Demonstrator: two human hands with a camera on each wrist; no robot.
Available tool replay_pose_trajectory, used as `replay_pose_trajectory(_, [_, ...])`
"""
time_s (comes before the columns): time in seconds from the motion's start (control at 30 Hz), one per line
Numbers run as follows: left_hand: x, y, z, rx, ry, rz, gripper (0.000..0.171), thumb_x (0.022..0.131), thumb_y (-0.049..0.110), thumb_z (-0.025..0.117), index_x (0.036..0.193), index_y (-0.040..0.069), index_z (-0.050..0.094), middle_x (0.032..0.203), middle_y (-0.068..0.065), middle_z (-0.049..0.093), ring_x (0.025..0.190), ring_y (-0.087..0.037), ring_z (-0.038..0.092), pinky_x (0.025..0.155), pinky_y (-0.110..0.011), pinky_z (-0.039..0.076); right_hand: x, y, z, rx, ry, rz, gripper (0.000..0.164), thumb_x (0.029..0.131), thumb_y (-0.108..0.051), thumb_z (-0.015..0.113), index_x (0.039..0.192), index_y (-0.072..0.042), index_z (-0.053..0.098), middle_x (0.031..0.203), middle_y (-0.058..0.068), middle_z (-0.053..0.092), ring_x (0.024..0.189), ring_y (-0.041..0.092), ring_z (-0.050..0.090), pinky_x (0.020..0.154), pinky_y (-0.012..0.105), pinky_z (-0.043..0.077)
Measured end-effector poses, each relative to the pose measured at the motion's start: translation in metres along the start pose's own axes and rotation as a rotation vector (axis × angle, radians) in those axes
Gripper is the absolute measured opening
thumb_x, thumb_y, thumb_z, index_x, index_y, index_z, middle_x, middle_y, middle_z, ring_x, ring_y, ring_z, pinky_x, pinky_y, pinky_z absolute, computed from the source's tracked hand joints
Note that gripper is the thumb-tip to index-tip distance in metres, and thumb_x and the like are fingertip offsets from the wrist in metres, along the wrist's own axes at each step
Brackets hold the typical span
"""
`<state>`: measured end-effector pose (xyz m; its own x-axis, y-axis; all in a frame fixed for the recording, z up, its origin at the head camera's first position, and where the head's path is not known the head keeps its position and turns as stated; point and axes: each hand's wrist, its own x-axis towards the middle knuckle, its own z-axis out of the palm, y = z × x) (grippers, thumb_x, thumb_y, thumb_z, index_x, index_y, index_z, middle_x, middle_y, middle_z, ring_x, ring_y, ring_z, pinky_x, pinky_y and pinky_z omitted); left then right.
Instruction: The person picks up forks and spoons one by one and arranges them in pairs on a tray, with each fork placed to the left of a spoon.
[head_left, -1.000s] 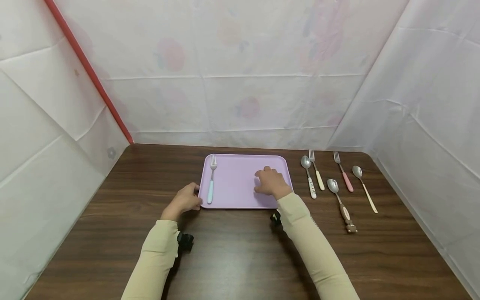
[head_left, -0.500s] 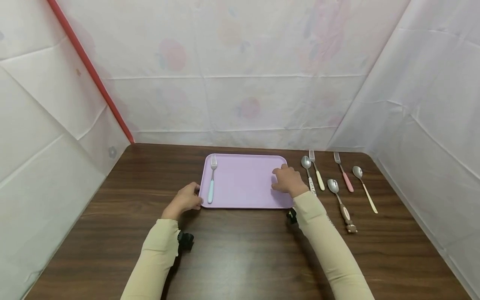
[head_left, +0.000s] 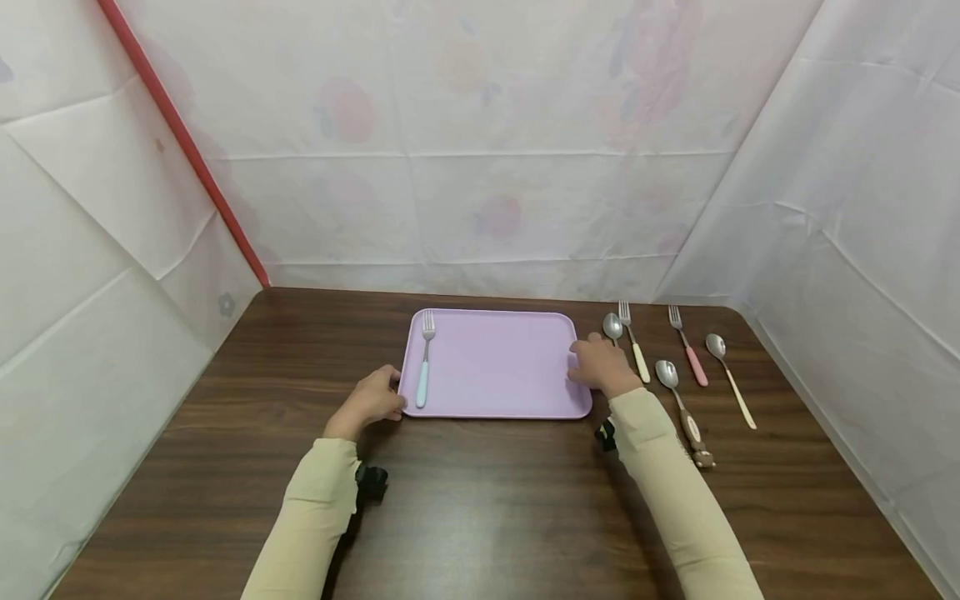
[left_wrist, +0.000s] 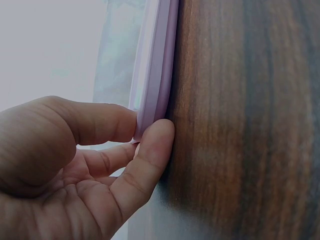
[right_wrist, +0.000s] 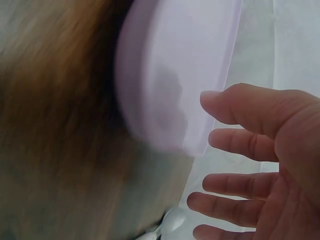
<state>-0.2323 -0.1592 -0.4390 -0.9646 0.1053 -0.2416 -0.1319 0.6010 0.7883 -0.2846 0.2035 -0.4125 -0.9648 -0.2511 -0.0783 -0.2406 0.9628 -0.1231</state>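
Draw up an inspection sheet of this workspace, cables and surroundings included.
Surface: dark wood-grain table.
Work items: purple tray on the table; blue-handled fork lying in it, along the left side.
Clutter: right of the tray, partly hidden spoon, cream-handled fork, pink-handled fork, brown-handled spoon, cream-handled spoon.
Hands: left hand grips the tray's left rim; right hand at the right rim, not gripping.
Cables: nothing seen.
Surroundings: pale sheeting; red strip at left.
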Motion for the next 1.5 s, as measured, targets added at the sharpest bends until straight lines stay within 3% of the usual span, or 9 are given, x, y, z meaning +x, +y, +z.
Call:
replay_pose_trajectory(0.13, [-0.001, -0.001, 0.001, -0.006, 0.004, 0.0, 0.044, 0.077, -0.008, 0.056, 0.119, -0.014, 0.043, 0.079, -0.018, 0.054, 0.06, -0.02, 0.061, 0.057, -0.03, 0.055, -0.001, 0.01, 0.003, 0.021, -0.006, 0.011, 0.026, 0.079, -0.019, 0.065, 0.099, -0.002, 0.064, 0.088, 0.015, 0.051, 0.082, 0.03, 0.051, 0.06, 0.045, 0.047])
replay_pose_trajectory(0.23, [-0.002, -0.001, 0.0, -0.001, 0.005, 0.0, 0.044, 0.077, -0.008, 0.056, 0.119, -0.014, 0.043, 0.08, -0.018, 0.054, 0.06, -0.02, 0.061, 0.057, -0.03, 0.055, -0.003, 0.017, 0.004, 0.034, 0.001, 0.015, 0.028, 0.079, -0.019, 0.065, 0.102, -0.001, 0.065, 0.094, 0.017, 0.053, 0.085, 0.031, 0.053, 0.065, 0.045, 0.048])
replay_pose_trajectory(0.4, [-0.004, 0.0, 0.0, 0.01, 0.003, 0.0, 0.044, 0.078, -0.008, 0.056, 0.119, -0.014, 0.043, 0.079, -0.017, 0.055, 0.06, -0.02, 0.061, 0.057, -0.03, 0.055, -0.008, 0.024, 0.003, 0.047, 0.003, 0.028, 0.045, 0.081, -0.023, 0.067, 0.118, 0.002, 0.06, 0.115, 0.026, 0.052, 0.099, 0.041, 0.054, 0.078, 0.052, 0.048])
replay_pose_trajectory(0.67, [-0.005, 0.0, 0.0, 0.021, 0.014, 0.001, 0.043, 0.077, -0.007, 0.056, 0.118, -0.013, 0.044, 0.079, -0.017, 0.055, 0.061, -0.02, 0.061, 0.057, -0.03, 0.055, -0.011, 0.034, -0.002, 0.05, 0.003, 0.031, 0.044, 0.084, -0.024, 0.065, 0.119, 0.001, 0.058, 0.119, 0.027, 0.05, 0.105, 0.046, 0.049, 0.077, 0.058, 0.046])
replay_pose_trajectory(0.9, [-0.006, 0.0, -0.001, 0.019, 0.012, 0.004, 0.044, 0.077, -0.008, 0.055, 0.118, -0.014, 0.043, 0.078, -0.017, 0.054, 0.06, -0.02, 0.061, 0.057, -0.031, 0.055, -0.015, 0.043, -0.004, 0.043, 0.005, 0.048, 0.047, 0.083, -0.023, 0.065, 0.12, 0.004, 0.056, 0.116, 0.031, 0.048, 0.098, 0.047, 0.052, 0.074, 0.058, 0.046])
replay_pose_trajectory(1.2, [-0.006, -0.001, -0.002, 0.023, 0.01, 0.006, 0.042, 0.077, -0.008, 0.055, 0.117, -0.014, 0.043, 0.079, -0.017, 0.054, 0.06, -0.02, 0.061, 0.057, -0.03, 0.055, -0.017, 0.051, -0.003, 0.076, -0.011, 0.047, 0.046, 0.082, -0.02, 0.065, 0.119, 0.007, 0.056, 0.114, 0.032, 0.048, 0.1, 0.046, 0.051, 0.082, 0.056, 0.044])
replay_pose_trajectory(1.5, [-0.005, -0.004, -0.003, 0.025, 0.015, 0.001, 0.043, 0.077, -0.008, 0.056, 0.118, -0.013, 0.043, 0.079, -0.017, 0.054, 0.06, -0.019, 0.061, 0.056, -0.03, 0.055, -0.015, 0.05, 0.003, 0.081, -0.022, 0.038, 0.036, 0.081, -0.016, 0.065, 0.11, 0.006, 0.061, 0.099, 0.024, 0.054, 0.092, 0.039, 0.052, 0.075, 0.051, 0.047])
